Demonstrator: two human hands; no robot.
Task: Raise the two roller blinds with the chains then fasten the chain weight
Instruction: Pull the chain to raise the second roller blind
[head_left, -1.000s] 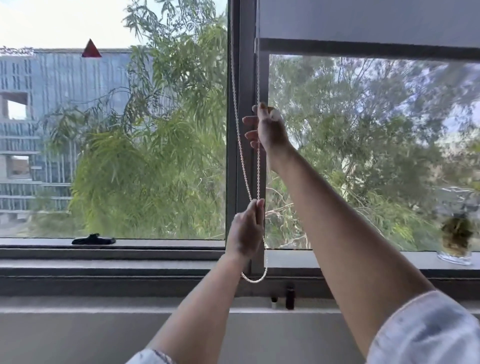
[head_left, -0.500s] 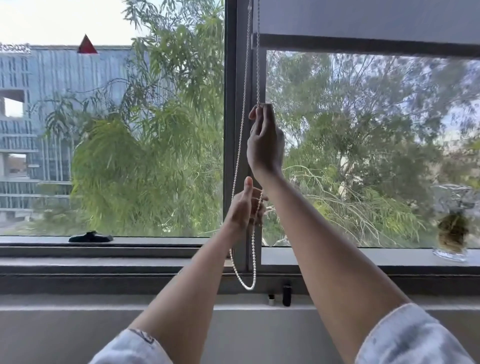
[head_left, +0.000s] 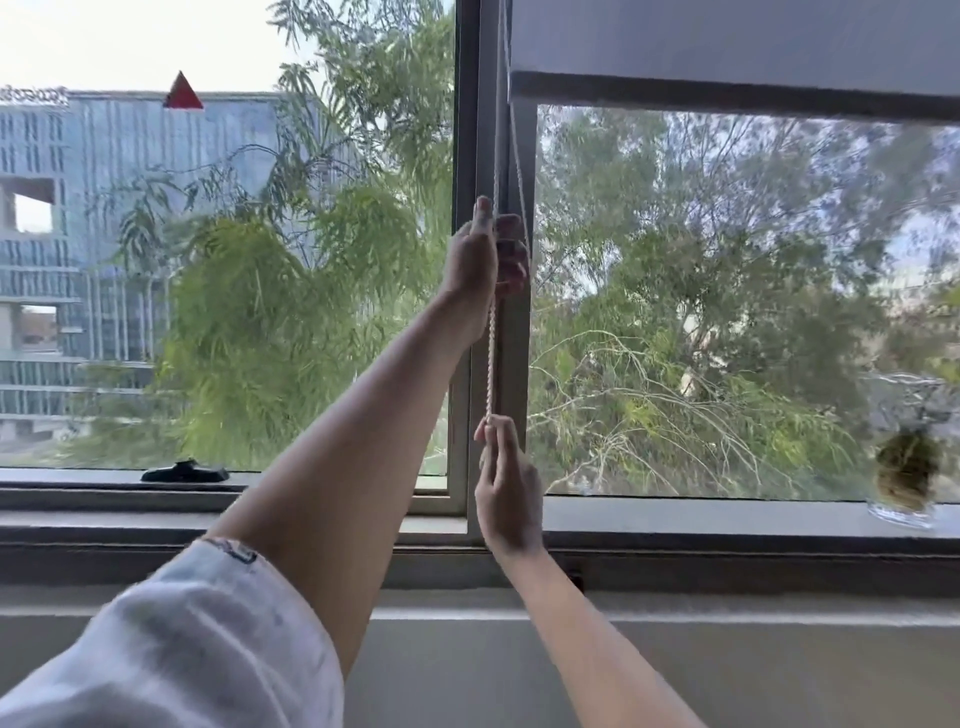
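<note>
A white bead chain (head_left: 491, 358) hangs down the middle window post (head_left: 467, 130). My left hand (head_left: 480, 254) is raised high and closed around the chain. My right hand (head_left: 506, 488) is lower, near the sill, and pinches the same chain at its fingertips. The chain runs taut between the two hands. The grey roller blind (head_left: 727, 41) over the right pane is high up, with its dark bottom bar (head_left: 727, 96) near the top of the view. No blind shows over the left pane. The chain's lower loop is hidden behind my right hand.
A black window latch (head_left: 184, 472) lies on the left sill. A glass jar with a plant (head_left: 906, 467) stands on the right sill. A small dark fitting (head_left: 575, 564) sits on the frame below the post. A pale ledge (head_left: 727, 613) runs under the window.
The hands have swapped places: my left hand went up the chain and my right hand came down to the sill. The blind's bottom bar stays near the top.
</note>
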